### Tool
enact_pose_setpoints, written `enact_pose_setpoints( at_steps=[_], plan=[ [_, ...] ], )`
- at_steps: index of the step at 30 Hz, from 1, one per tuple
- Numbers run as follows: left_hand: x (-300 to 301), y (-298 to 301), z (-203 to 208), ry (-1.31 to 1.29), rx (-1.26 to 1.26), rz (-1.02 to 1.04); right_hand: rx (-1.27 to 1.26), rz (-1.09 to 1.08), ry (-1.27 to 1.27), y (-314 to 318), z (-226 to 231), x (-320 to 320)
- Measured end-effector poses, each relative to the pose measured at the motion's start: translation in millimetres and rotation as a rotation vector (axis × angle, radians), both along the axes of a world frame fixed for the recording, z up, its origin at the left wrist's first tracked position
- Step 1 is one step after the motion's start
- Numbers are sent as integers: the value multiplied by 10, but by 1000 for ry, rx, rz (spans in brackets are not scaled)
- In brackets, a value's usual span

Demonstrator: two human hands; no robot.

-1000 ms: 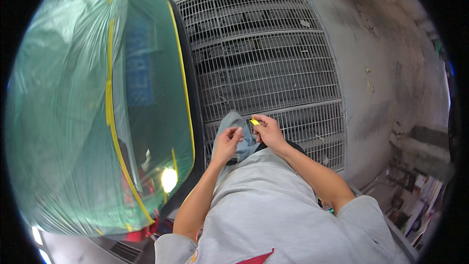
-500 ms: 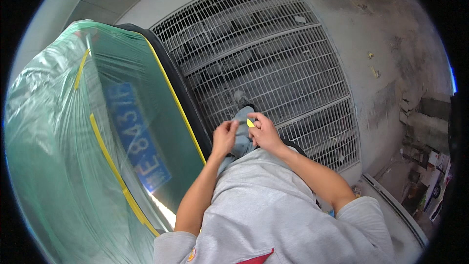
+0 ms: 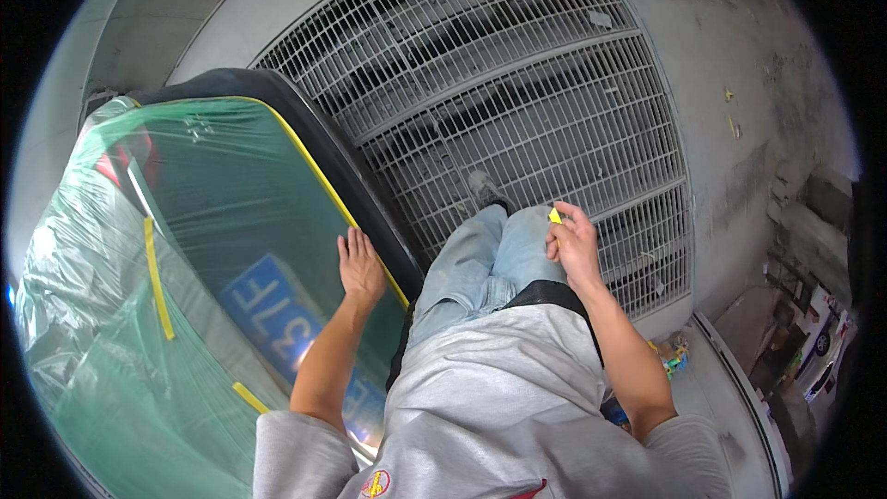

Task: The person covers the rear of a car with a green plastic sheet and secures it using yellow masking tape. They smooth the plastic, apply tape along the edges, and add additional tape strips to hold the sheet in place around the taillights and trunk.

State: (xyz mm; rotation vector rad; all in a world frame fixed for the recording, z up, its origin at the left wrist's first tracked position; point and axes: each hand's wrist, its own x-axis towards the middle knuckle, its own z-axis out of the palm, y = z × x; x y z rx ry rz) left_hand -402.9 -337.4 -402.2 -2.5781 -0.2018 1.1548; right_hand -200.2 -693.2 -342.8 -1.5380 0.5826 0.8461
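— Where are the hands just now?

— The left hand (image 3: 358, 265) lies flat, fingers spread narrow, pressed on the green plastic film (image 3: 212, 249) that wraps the car's rear. Its fingertips sit just short of the yellow tape line (image 3: 323, 187) along the film's edge, with the black bumper edge (image 3: 370, 194) just beyond them.

— And the other one?

— The right hand (image 3: 575, 249) is up by the thigh, thumb and forefinger pinched on a small yellow piece of tape (image 3: 554, 216), which pokes out above the fingertips. It's well apart from the film, over the metal floor grate (image 3: 517, 83).

— So how would you do it properly?

— I'd say keep that left palm firm so the film stays taut and unwrinkled, then lay the piece across the film's edge just ahead of the left fingertips, and rub it down from one end. Holding it by a corner only should keep the sticky side clean.

— Anything else taped already?

— Yellow strips (image 3: 157, 277) sit farther down the film, behind the wrist.
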Motion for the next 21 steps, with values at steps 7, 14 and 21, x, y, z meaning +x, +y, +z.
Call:
enact_pose_setpoints(
  at_steps=[7,14,21],
  plan=[
    [704,-166,386,-567,-565,897,169,241,-96,952,108,592],
    [1738,364,880,-737,-1244,1509,493,664,-32,2567,187,926],
    [2364,1590,1097,-751,-1028,1566,615,836,134,3946,113,1599]
  ],
)
